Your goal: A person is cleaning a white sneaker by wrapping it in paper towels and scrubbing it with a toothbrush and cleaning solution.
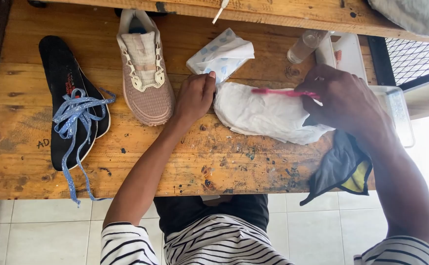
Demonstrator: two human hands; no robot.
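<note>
A white shoe insole [263, 114] wrapped in wet-looking tissue lies on the wooden table [38, 181]. My left hand [195, 95] is closed in a fist and presses on its left end. My right hand [344, 100] holds a pink toothbrush [280, 92] laid across the insole's top. A pink knit sneaker [143, 68] without laces stands to the left of my left hand. Two black insoles [69, 98] lie at the far left with blue laces [77, 132] piled on them.
A tissue pack [221, 55] sits behind my left hand. A small clear bottle [305, 45] and a clear plastic container [396, 110] stand at the back right. A grey and yellow cloth [342, 169] hangs over the table's front edge. Tiled floor lies below.
</note>
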